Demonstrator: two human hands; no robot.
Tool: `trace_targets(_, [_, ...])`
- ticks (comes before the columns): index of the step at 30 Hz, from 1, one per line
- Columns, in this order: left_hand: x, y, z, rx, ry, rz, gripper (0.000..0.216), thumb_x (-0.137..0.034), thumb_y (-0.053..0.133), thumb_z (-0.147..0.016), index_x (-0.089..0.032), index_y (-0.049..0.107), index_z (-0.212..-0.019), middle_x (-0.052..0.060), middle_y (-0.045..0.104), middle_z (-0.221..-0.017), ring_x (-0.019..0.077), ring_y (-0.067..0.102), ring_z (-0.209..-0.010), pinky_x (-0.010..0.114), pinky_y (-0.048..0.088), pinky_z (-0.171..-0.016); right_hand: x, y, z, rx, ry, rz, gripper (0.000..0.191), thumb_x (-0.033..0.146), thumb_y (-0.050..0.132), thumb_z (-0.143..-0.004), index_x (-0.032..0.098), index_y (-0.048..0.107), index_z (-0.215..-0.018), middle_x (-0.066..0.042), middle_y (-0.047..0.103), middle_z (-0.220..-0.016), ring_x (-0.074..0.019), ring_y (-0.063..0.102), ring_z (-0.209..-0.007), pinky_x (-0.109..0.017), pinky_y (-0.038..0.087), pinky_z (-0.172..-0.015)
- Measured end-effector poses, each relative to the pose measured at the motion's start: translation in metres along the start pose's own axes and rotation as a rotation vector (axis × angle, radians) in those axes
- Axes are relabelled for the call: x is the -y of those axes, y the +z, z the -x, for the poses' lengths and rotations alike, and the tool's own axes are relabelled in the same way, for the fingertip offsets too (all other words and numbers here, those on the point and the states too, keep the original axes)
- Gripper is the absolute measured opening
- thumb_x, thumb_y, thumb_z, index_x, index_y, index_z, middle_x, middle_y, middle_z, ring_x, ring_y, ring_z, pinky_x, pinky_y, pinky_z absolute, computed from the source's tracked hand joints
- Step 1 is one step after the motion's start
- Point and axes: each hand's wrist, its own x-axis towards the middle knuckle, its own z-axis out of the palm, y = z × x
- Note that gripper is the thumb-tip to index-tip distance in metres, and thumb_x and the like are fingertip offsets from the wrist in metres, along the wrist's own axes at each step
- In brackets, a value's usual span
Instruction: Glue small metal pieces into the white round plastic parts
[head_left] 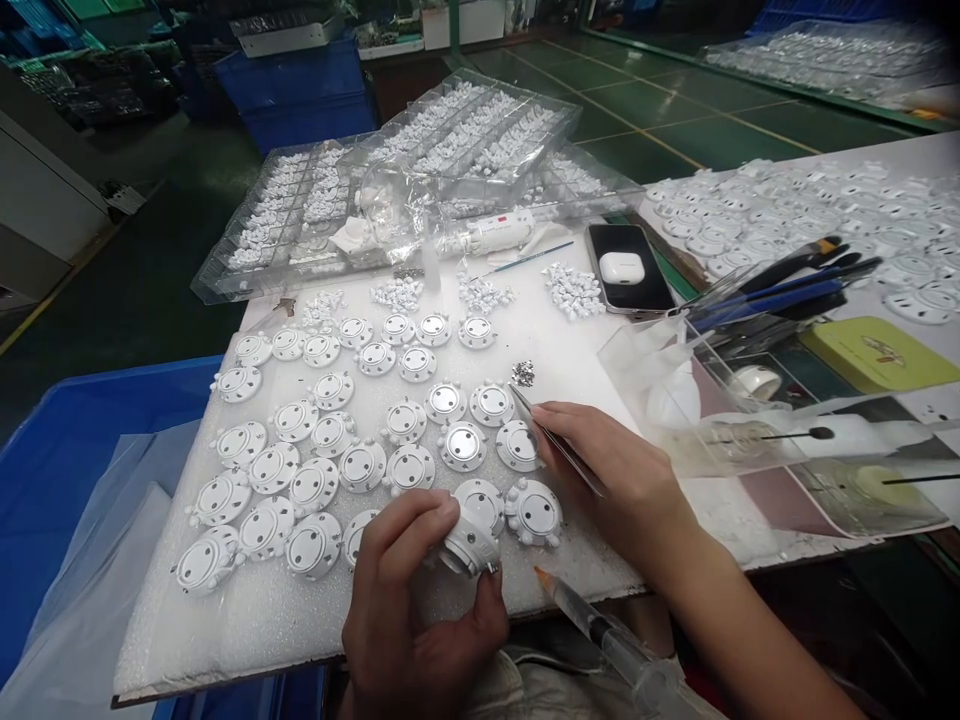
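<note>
My left hand [420, 610] grips a white round plastic part [471, 545] by its edge, tilted up above the foam board [255, 640]. In my right hand [607, 475] is a pair of tweezers [566, 450], its tips beside a small pile of dark, shiny bits [523, 374]. Rows of similar white discs [313, 545], each with two dark dots, lie on the board left of and beyond my hands. Close by my right forearm rests a syringe [607, 635] with an orange tip.
Piles of tiny white pieces [574, 291] line the board's far side. Behind them stand clear trays [480, 125] of white parts. A phone [628, 268] carries a white case [622, 267]. To the right are a clear box [795, 480] of tools and a yellow tin [881, 352].
</note>
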Motion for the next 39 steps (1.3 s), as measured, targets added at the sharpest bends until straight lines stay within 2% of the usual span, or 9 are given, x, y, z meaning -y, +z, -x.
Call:
trace_targets(6, [-0.004,-0.001,-0.002,-0.005,0.029,-0.005,0.052,0.001,0.071,-0.077,-0.013,0.059,-0.125,0.007,0.062,-0.119,0.0147,0.064,-0.109,0.023,0.053,-0.101,0.000,0.001,0.000,-0.028,-0.014,-0.002,0.030,0.002,0.065,-0.091,0.011,0.061,-0.119,-0.014,0.075,-0.103,-0.0245,0.075,-0.097,-0.036,0.063,-0.089])
trace_targets(12, [-0.002,0.000,-0.004,-0.006,0.031,-0.005,0.051,0.002,0.071,-0.077,-0.012,0.059,-0.124,0.007,0.062,-0.119,0.0142,0.063,-0.111,0.023,0.051,-0.104,0.000,0.000,-0.001,-0.040,-0.001,-0.006,0.031,0.003,0.065,-0.090,0.014,0.062,-0.120,-0.013,0.076,-0.103,-0.0253,0.075,-0.096,-0.037,0.064,-0.090])
trace_targets(14, [-0.002,0.001,-0.005,-0.004,0.042,-0.031,0.051,0.002,0.072,-0.077,-0.012,0.059,-0.124,0.007,0.062,-0.119,0.0143,0.062,-0.114,0.022,0.050,-0.104,0.006,-0.004,-0.002,-0.097,0.068,-0.074,0.033,0.004,0.068,-0.089,0.017,0.064,-0.119,-0.010,0.077,-0.103,-0.0233,0.076,-0.094,-0.035,0.064,-0.089])
trace_targets(16, [-0.002,0.002,-0.006,-0.006,0.043,-0.076,0.050,0.001,0.072,-0.078,-0.012,0.059,-0.124,0.007,0.063,-0.119,0.0142,0.061,-0.115,0.021,0.050,-0.105,0.014,-0.011,-0.003,-0.185,0.247,-0.256,0.031,0.006,0.071,-0.088,0.022,0.069,-0.114,-0.005,0.077,-0.101,-0.0196,0.076,-0.090,-0.031,0.065,-0.085])
trace_targets(20, [-0.006,0.003,-0.008,0.001,-0.004,-0.127,0.046,-0.004,0.074,-0.081,-0.011,0.060,-0.124,0.008,0.063,-0.119,0.0146,0.063,-0.115,0.021,0.053,-0.101,0.027,-0.022,-0.006,-0.281,0.656,-0.860,0.010,0.018,0.071,-0.093,0.026,0.074,-0.097,0.001,0.076,-0.090,-0.0129,0.075,-0.075,-0.023,0.065,-0.073])
trace_targets(24, [-0.009,0.005,-0.010,0.023,-0.008,-0.163,0.044,-0.004,0.073,-0.082,-0.011,0.060,-0.124,0.008,0.063,-0.118,0.0135,0.062,-0.115,0.019,0.051,-0.103,0.031,-0.020,-0.004,-0.219,0.742,-1.201,0.004,0.024,0.074,-0.092,0.024,0.076,-0.089,0.001,0.074,-0.083,-0.0117,0.072,-0.068,-0.021,0.063,-0.064])
trace_targets(29, [-0.009,0.006,-0.010,0.025,-0.011,-0.180,0.042,-0.004,0.071,-0.084,-0.011,0.060,-0.124,0.007,0.063,-0.118,0.0127,0.062,-0.116,0.018,0.049,-0.106,0.030,-0.017,0.004,-0.137,0.730,-1.210,0.007,0.023,0.072,-0.092,0.027,0.077,-0.094,-0.001,0.073,-0.087,-0.0137,0.072,-0.071,-0.025,0.062,-0.066])
trace_targets(36, [-0.010,0.006,-0.010,0.027,-0.014,-0.180,0.042,-0.004,0.071,-0.083,-0.011,0.060,-0.124,0.007,0.063,-0.118,0.0128,0.062,-0.116,0.018,0.049,-0.105,0.039,-0.020,0.004,-0.127,0.784,-1.163,0.004,0.027,0.072,-0.093,0.028,0.075,-0.094,-0.001,0.072,-0.092,-0.0135,0.071,-0.074,-0.027,0.061,-0.070])
trace_targets(39, [-0.010,0.006,-0.010,0.027,-0.014,-0.177,0.043,-0.004,0.071,-0.083,-0.011,0.060,-0.124,0.007,0.063,-0.118,0.0129,0.062,-0.116,0.018,0.050,-0.105,0.040,-0.019,0.005,-0.127,0.744,-1.123,0.004,0.026,0.072,-0.093,0.027,0.075,-0.095,-0.002,0.072,-0.091,-0.0133,0.071,-0.074,-0.026,0.061,-0.069])
